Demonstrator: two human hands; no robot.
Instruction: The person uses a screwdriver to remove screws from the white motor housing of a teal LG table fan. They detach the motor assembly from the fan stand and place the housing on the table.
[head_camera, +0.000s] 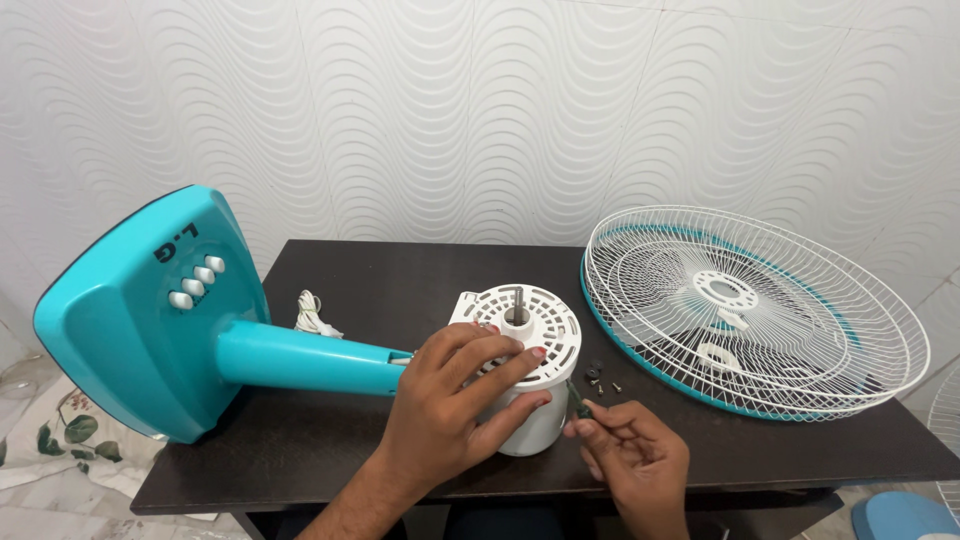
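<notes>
left hand (455, 385): clamped on the white motor housing (525, 350), palm and thumb wrapped around its near side wall, fingers spread over the slotted front face. Firm grip, steadying it.
right hand (630, 450): closed in a pinch on a small dark screwdriver (578, 403), thumb and forefinger at the handle, other fingers curled in. Tip sits just right of the housing; can't tell if it touches.
motor housing: near the front middle of the dark table (400, 280), face up, tilted slightly. Round plate with vent slots, metal shaft (518, 300) sticking up from the centre.
teal neck (310, 358): runs left from the housing, lying roughly horizontal across the table, joins the base.
teal base (140, 310): tipped on its edge at the table's left end, hanging partly over the side. Row of white push buttons (197, 282) on its upper face.
screws (603, 378): a few small dark fasteners loose on the table, just right of the housing, just beyond the right hand's fingertips.
wire guards (750, 310): two white grille halves with a teal rim, nested, lying flat on the right side of the table, well apart from both hands.
white cord (312, 315): bundled on the table behind the neck.
backdrop: white wall with a wavy relief pattern (480, 110); floral cloth (60, 440) on the floor at lower left.
</notes>
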